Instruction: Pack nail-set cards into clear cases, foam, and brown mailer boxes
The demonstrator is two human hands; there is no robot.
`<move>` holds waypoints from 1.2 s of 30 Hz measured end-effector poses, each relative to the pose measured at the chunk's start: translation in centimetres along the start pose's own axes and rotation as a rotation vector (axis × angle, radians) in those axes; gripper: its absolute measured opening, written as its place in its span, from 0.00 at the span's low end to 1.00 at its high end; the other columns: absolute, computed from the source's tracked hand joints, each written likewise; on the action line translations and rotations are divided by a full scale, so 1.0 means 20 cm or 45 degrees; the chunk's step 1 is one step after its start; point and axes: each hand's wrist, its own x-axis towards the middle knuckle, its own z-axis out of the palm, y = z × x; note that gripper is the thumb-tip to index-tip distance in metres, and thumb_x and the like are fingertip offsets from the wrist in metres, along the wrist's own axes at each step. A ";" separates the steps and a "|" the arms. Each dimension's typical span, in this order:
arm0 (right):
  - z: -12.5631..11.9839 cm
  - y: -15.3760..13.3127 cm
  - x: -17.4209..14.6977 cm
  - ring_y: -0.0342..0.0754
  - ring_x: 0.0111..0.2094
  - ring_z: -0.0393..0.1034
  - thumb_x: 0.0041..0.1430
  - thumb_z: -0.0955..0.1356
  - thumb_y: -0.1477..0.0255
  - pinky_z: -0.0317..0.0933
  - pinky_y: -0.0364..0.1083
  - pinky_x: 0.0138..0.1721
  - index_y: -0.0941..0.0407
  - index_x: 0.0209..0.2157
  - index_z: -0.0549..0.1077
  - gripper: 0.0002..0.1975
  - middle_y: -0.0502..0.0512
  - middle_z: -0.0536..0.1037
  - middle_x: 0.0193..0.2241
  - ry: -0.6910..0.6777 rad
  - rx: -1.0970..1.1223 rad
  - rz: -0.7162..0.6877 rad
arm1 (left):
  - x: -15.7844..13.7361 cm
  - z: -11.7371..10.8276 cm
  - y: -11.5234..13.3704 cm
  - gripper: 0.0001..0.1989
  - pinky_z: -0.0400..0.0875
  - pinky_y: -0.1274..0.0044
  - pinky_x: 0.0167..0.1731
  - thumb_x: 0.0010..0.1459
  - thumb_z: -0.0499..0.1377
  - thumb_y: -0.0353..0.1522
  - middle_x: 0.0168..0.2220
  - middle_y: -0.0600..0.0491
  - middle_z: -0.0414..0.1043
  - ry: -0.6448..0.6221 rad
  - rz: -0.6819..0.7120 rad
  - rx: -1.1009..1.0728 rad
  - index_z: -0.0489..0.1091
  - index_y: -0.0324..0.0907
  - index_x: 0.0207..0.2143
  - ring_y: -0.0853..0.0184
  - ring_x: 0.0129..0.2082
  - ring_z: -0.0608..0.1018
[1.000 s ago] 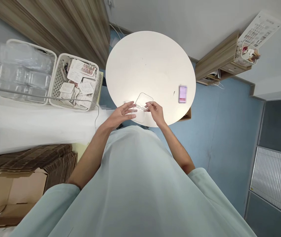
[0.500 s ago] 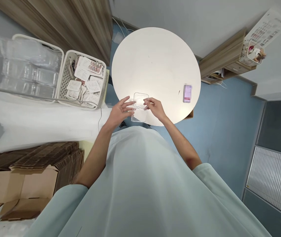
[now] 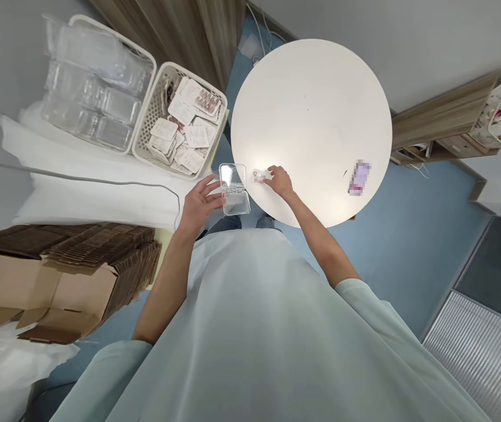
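My left hand (image 3: 200,205) grips a small clear plastic hinged box (image 3: 235,203) by its left side. The box's lid stands raised, and the box is held at the near left edge of the round white table (image 3: 312,117). Between the fingers of my right hand (image 3: 280,180) is a small clear packet (image 3: 258,176) with little dark and pinkish spots. It is low over the tabletop or touching it; I cannot tell which. What the spots are is too small to make out.
A purple pixelated item (image 3: 359,177) lies on the table's right side. To the left, one white basket (image 3: 145,132) holds several cards, and another (image 3: 77,20) holds clear plastic boxes. Flattened brown cardboard (image 3: 136,252) and an open carton (image 3: 78,299) stand below; a grey cable (image 3: 101,180) crosses white wrap.
The view has turned, shifting the table rightward. My right hand has moved away from the open box and now shows a small clear packet. My left hand still has the box, now beside the table edge.
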 end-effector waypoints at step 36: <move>-0.67 0.38 -0.81 0.43 0.33 0.72 0.64 0.77 0.51 0.75 0.45 0.35 0.48 0.50 0.74 0.22 0.53 0.78 0.49 0.732 0.894 -0.229 | 0.12 0.66 0.25 0.46 0.86 0.60 0.51 0.57 0.76 0.41 0.74 0.35 0.69 -0.571 0.216 0.104 0.65 0.48 0.75 0.43 0.62 0.83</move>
